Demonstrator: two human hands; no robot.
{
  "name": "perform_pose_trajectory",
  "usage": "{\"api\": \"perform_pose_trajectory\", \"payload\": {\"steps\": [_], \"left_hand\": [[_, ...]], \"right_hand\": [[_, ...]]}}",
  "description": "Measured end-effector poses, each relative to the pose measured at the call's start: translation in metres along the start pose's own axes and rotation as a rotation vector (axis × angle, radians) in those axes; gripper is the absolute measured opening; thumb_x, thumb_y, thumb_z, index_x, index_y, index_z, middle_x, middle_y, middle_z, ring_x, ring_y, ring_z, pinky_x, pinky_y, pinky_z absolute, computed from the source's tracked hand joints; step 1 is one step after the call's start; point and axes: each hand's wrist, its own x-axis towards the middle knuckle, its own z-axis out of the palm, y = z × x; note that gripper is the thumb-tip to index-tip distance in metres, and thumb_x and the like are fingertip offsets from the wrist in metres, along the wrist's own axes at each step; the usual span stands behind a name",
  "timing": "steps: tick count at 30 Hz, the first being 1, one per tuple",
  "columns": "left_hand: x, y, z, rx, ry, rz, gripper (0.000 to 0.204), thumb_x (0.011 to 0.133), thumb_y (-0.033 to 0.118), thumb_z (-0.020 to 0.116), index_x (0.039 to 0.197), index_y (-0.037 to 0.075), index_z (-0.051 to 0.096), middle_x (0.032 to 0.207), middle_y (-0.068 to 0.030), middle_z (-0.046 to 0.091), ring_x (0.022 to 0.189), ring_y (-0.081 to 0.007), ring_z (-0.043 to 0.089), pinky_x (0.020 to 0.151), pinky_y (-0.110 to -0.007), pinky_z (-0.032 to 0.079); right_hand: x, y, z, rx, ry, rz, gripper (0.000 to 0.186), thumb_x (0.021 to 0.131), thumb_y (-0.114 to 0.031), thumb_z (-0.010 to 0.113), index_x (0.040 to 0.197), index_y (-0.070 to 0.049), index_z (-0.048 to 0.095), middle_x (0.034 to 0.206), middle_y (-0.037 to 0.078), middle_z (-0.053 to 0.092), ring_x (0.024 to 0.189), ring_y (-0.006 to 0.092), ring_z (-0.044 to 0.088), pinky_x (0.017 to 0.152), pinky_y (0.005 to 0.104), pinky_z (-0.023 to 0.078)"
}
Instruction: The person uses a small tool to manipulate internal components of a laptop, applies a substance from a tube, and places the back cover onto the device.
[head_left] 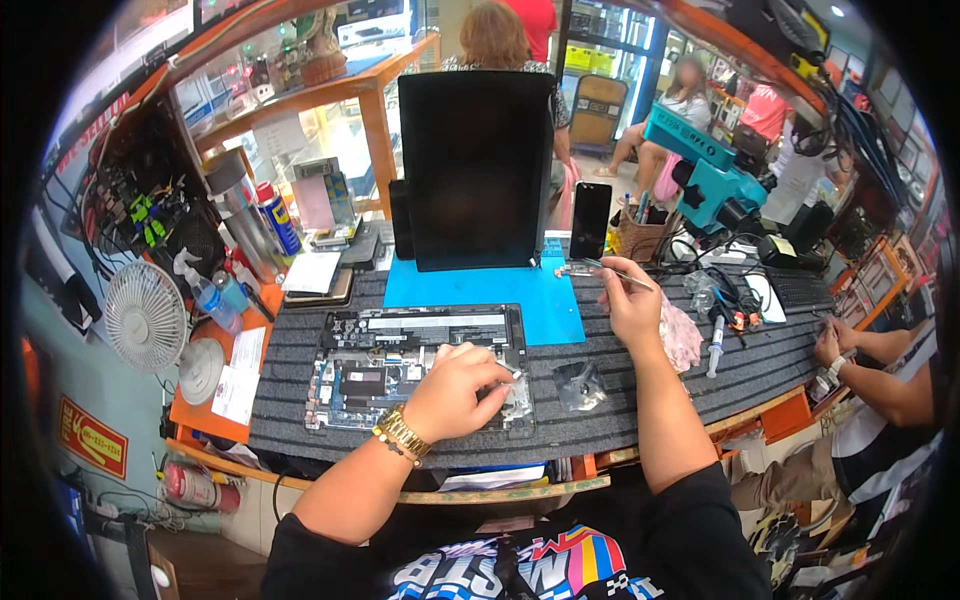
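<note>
An opened laptop base (pixel 365 385) lies on the grey ribbed mat, its circuit board and long black battery (pixel 420 328) exposed. My left hand (pixel 458 392), with a gold watch at the wrist, rests over the right part of the base. Its fingers are curled and pressed together at the board; whatever is between them is hidden or too small to name. Raised to the right of the blue mat (pixel 545 310), my right hand (pixel 632 310) grips slim metal tweezers (pixel 632 279). A small clear plastic bag (pixel 581 386) lies between the laptop and my right forearm.
A dark screen (pixel 478 170) stands behind the blue mat, with a phone (pixel 591 218) upright beside it. At right are a syringe (pixel 716 345), a pink cloth (pixel 680 335) and cables. A fan (pixel 145 318) and bottles stand left. Another person's hands (pixel 830 345) are at the right edge.
</note>
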Motion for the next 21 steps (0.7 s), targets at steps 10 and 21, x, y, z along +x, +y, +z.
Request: {"api": "perform_pose_trajectory", "payload": {"steps": [10, 21], "left_hand": [[-0.004, -0.012, 0.005, 0.003, 0.100, 0.012, 0.007, 0.096, 0.018, 0.079, 0.102, 0.015, 0.081, 0.088, -0.0010, 0.069, 0.091, -0.0258, 0.066, 0.088, -0.044, 0.044], [-0.001, -0.019, -0.006, -0.042, 0.233, 0.022, 0.006, 0.097, 0.017, 0.080, 0.100, 0.012, 0.082, 0.082, -0.0020, 0.067, 0.087, -0.0255, 0.066, 0.090, -0.042, 0.047]], "right_hand": [[0.073, -0.146, -0.001, 0.344, 0.176, -0.138, 0.039, 0.121, -0.039, 0.058, 0.120, -0.002, 0.070, 0.089, 0.002, 0.067, 0.066, 0.0114, 0.056, 0.059, 0.0288, 0.046], [0.193, -0.314, 0.033, 0.627, 0.100, 0.083, 0.035, 0.111, -0.044, 0.063, 0.095, -0.012, 0.062, 0.075, 0.000, 0.062, 0.046, 0.0074, 0.033, 0.040, 0.0252, 0.025]]}}
